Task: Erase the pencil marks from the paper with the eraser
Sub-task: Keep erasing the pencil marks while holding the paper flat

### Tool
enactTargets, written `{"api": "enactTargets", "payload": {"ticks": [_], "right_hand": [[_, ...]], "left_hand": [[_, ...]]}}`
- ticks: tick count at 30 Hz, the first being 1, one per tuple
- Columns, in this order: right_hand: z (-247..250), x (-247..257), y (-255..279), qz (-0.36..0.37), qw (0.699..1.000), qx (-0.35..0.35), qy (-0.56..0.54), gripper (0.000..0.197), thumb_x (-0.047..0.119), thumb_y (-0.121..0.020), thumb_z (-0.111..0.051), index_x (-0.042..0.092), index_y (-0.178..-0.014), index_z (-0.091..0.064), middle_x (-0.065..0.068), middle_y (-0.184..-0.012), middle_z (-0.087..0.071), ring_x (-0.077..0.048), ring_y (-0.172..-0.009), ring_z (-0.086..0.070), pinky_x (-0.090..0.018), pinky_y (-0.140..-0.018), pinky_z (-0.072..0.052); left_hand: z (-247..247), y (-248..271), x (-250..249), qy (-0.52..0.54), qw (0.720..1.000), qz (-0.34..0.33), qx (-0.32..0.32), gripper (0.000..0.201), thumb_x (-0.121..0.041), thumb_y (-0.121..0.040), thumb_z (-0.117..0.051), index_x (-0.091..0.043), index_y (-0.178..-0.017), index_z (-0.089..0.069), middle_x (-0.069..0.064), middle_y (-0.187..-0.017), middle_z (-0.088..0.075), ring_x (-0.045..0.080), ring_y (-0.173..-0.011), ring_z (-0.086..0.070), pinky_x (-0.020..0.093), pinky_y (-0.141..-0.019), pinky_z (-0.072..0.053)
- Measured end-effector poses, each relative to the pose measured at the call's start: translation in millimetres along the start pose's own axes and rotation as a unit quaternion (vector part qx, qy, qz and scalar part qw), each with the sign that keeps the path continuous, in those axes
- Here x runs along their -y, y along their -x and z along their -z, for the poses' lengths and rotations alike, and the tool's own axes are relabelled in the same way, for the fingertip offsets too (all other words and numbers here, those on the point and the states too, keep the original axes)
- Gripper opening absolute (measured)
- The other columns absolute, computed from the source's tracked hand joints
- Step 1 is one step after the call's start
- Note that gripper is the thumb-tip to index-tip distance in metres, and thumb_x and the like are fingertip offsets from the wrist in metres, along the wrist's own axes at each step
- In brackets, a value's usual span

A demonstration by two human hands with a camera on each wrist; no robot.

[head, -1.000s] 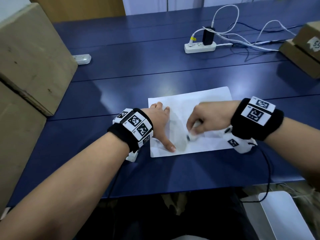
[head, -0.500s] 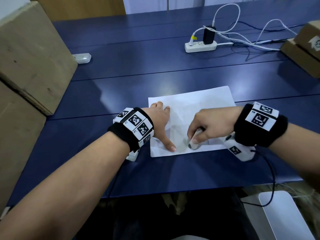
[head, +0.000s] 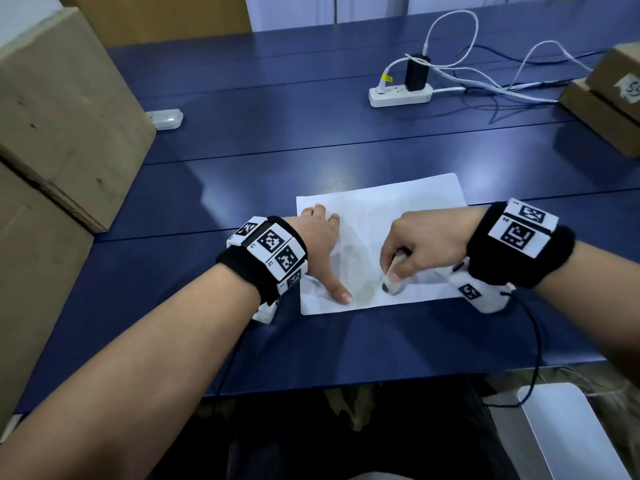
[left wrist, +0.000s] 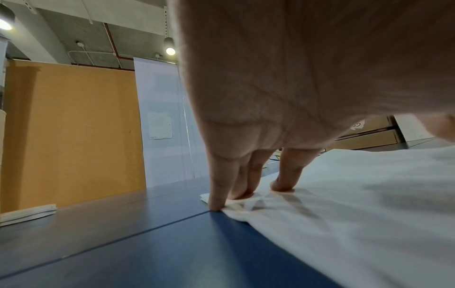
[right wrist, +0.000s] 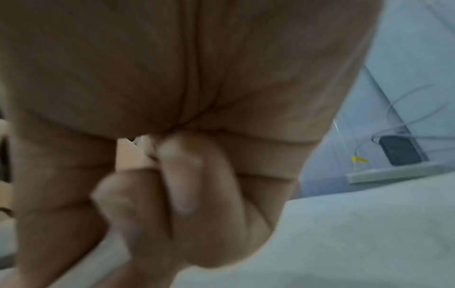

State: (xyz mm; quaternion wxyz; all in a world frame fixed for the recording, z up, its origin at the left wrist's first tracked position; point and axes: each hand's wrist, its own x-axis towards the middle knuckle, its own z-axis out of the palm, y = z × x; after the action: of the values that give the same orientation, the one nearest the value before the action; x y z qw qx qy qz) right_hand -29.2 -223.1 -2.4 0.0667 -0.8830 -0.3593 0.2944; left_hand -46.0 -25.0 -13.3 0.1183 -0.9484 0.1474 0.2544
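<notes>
A white sheet of paper (head: 398,209) lies on the blue table (head: 277,147) in front of me, slightly crumpled near its left edge. My left hand (head: 322,244) presses it flat: straight fingers (left wrist: 285,175) on the far left corner, thumb stretched toward the near edge. My right hand (head: 422,237) grips a white eraser (head: 393,282) with a dark tip, and that tip touches the paper near its lower middle. A faint grey smudge shows on the paper beside the tip. In the right wrist view the curled fingers (right wrist: 182,175) are blurred and hide the eraser.
Large cardboard boxes (head: 59,109) stand along the left. A white power strip (head: 400,95) with a black charger and loose cables sits at the back. More boxes (head: 609,98) are at the far right. A small white device (head: 166,118) lies back left.
My right hand with the eraser has slid down the paper toward the near edge. The left hand has stayed in place on the sheet.
</notes>
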Motion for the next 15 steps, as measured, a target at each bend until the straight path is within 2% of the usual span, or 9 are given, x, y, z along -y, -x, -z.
{"api": "enactTargets", "payload": {"ticks": [1, 3, 5, 6, 9, 11, 12, 13, 15], "right_hand": [[3.0, -4.2, -4.9, -0.016, 0.999, -0.032, 0.012, 0.011, 0.035, -0.084, -0.069, 0.026, -0.088, -0.073, 0.009, -0.072, -0.069, -0.001, -0.066, -0.058, -0.010, -0.060, -0.042], [10.1, -13.0, -12.3, -0.063, 0.993, -0.104, 0.010, 0.017, 0.042, -0.081, -0.068, 0.027, -0.086, -0.073, 0.009, -0.076, -0.070, -0.011, -0.076, -0.061, -0.027, -0.073, -0.052], [12.7, -18.2, -13.5, -0.080, 0.986, -0.144, 0.001, 0.019, 0.045, -0.081, -0.066, 0.027, -0.085, -0.073, 0.011, -0.076, -0.067, -0.014, -0.078, -0.061, -0.036, -0.078, -0.055], [11.7, -18.0, -12.2, -0.071, 0.987, -0.142, 0.000, 0.019, 0.044, -0.082, -0.065, 0.027, -0.085, -0.073, 0.013, -0.074, -0.066, -0.010, -0.076, -0.060, -0.034, -0.076, -0.054], [2.5, -3.7, -3.1, -0.015, 0.998, -0.054, -0.013, 0.009, 0.036, -0.084, -0.068, 0.028, -0.085, -0.073, 0.017, -0.062, -0.061, 0.004, -0.063, -0.055, -0.010, -0.060, -0.041], [-2.9, 3.3, -0.5, 0.007, 1.000, -0.003, -0.026, 0.008, 0.035, -0.085, -0.070, 0.030, -0.089, -0.074, 0.014, -0.064, -0.063, 0.002, -0.061, -0.055, -0.009, -0.058, -0.040], [-2.7, 2.7, -1.6, 0.009, 1.000, -0.004, -0.022, 0.009, 0.035, -0.084, -0.070, 0.029, -0.090, -0.074, 0.012, -0.067, -0.065, 0.000, -0.062, -0.056, -0.009, -0.059, -0.041], [-0.4, -0.3, -5.1, 0.001, 1.000, -0.021, -0.010, 0.011, 0.036, -0.084, -0.070, 0.029, -0.091, -0.074, 0.010, -0.070, -0.068, -0.002, -0.065, -0.057, -0.010, -0.060, -0.041], [7.7, -9.9, -12.7, -0.043, 0.995, -0.090, 0.001, 0.015, 0.038, -0.083, -0.069, 0.026, -0.090, -0.075, 0.009, -0.078, -0.070, -0.009, -0.076, -0.061, -0.022, -0.071, -0.049]], "left_hand": [[0.4, -0.1, -0.1, 0.000, 1.000, 0.000, -0.001, 0.151, -0.087, -0.039, -0.072, -0.010, -0.153, -0.010, 0.009, -0.146, -0.027, 0.025, -0.139, -0.027, 0.054, -0.101, -0.044], [0.6, -0.4, 0.2, 0.003, 1.000, 0.001, 0.002, 0.151, -0.086, -0.039, -0.073, -0.010, -0.154, -0.009, 0.009, -0.146, -0.026, 0.026, -0.140, -0.026, 0.053, -0.103, -0.043], [0.4, -1.0, 0.4, 0.007, 1.000, 0.003, 0.006, 0.152, -0.086, -0.039, -0.073, -0.011, -0.154, -0.007, 0.009, -0.147, -0.025, 0.026, -0.141, -0.025, 0.053, -0.104, -0.042], [0.2, -1.2, 0.5, 0.006, 1.000, 0.002, 0.005, 0.152, -0.085, -0.039, -0.073, -0.011, -0.154, -0.008, 0.009, -0.147, -0.025, 0.026, -0.141, -0.025, 0.053, -0.104, -0.041], [-0.2, -1.0, 0.2, 0.005, 1.000, -0.002, -0.001, 0.150, -0.086, -0.038, -0.073, -0.009, -0.152, -0.012, 0.010, -0.144, -0.028, 0.026, -0.138, -0.027, 0.054, -0.103, -0.042], [-0.2, -0.9, 0.2, 0.000, 1.000, -0.001, -0.002, 0.151, -0.087, -0.038, -0.072, -0.008, -0.152, -0.012, 0.010, -0.145, -0.027, 0.026, -0.138, -0.028, 0.053, -0.103, -0.042], [-0.1, -0.8, -0.2, -0.002, 1.000, 0.000, -0.002, 0.151, -0.087, -0.038, -0.072, -0.008, -0.152, -0.013, 0.010, -0.145, -0.027, 0.026, -0.139, -0.028, 0.053, -0.103, -0.042], [0.2, -0.8, -0.2, -0.003, 1.000, 0.000, -0.003, 0.150, -0.086, -0.039, -0.072, -0.008, -0.152, -0.013, 0.010, -0.146, -0.027, 0.026, -0.139, -0.027, 0.053, -0.103, -0.042], [0.9, -0.7, -0.4, -0.003, 1.000, -0.001, -0.002, 0.149, -0.086, -0.040, -0.072, -0.008, -0.152, -0.013, 0.010, -0.145, -0.028, 0.026, -0.139, -0.027, 0.053, -0.104, -0.042]]}}
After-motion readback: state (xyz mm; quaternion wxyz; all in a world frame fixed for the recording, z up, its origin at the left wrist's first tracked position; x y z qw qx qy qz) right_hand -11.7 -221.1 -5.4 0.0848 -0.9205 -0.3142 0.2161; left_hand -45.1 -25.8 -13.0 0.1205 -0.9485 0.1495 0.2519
